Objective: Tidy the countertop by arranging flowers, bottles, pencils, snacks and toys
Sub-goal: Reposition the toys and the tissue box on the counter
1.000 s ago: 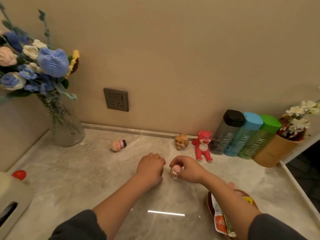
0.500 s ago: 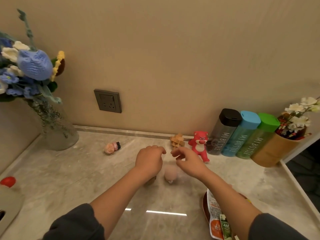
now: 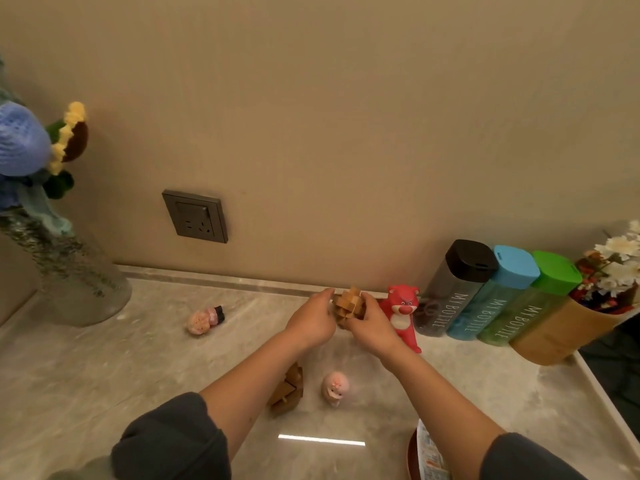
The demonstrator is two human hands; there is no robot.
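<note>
Both hands are meeting at the far middle of the marble countertop (image 3: 104, 393), close to the wall. The left hand (image 3: 310, 323) and the right hand (image 3: 369, 325) are cupping a wooden puzzle toy (image 3: 348, 303) between them — the fingers of each are curling narrowly around its sides, so the toy is being held from both left and right. Whether it is lifted off the surface or resting on it cannot be told.

Just right of the right hand, a red bear figure (image 3: 401, 313) is standing upright. Further right, three bottles are leaning against the wall side by side: a black-capped bottle (image 3: 450, 289), a blue-capped bottle (image 3: 488, 296) and a green-capped bottle (image 3: 526, 303). A bamboo cup (image 3: 561, 336) with white flowers (image 3: 620, 258) is sitting at the far right.

Nearer the viewer, below the forearms, a second wooden puzzle (image 3: 289, 389) is lying beside a small pink figure (image 3: 334, 388) — the two are apart. Well to the left, a pink doll with a dark hat (image 3: 206, 320) is lying on its side. A glass vase (image 3: 72, 282) holding knitted flowers (image 3: 31, 147) is occupying the far left corner. A snack packet (image 3: 431, 455) is showing at the near right edge.
</note>
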